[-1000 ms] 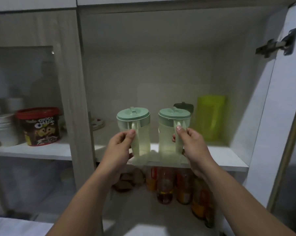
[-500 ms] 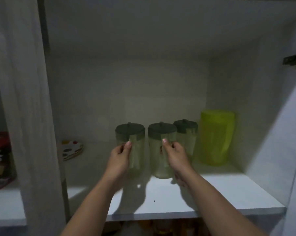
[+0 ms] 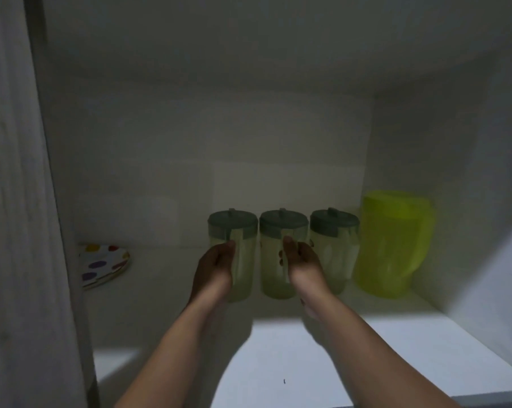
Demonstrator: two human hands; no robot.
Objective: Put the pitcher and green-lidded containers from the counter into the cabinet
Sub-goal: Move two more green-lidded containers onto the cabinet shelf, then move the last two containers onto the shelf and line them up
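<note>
Three green-lidded clear containers stand in a row at the back of the white cabinet shelf [image 3: 396, 343]. My left hand [image 3: 216, 266] grips the handle of the left container [image 3: 243, 231]. My right hand [image 3: 300, 260] grips the handle of the middle container [image 3: 274, 260]. The third container [image 3: 334, 245] stands free just right of them. A yellow-green pitcher [image 3: 393, 242] stands at the far right against the cabinet wall, untouched. Both held containers appear to rest on the shelf.
A stack of polka-dot plates [image 3: 101, 265] lies at the back left of the shelf. The cabinet's wooden divider [image 3: 22, 201] rises on the left. The front half of the shelf is bare white surface.
Both hands have carried the two containers from the shelf's front edge deep into the cabinet, beside the third container. The view has moved closer and higher.
</note>
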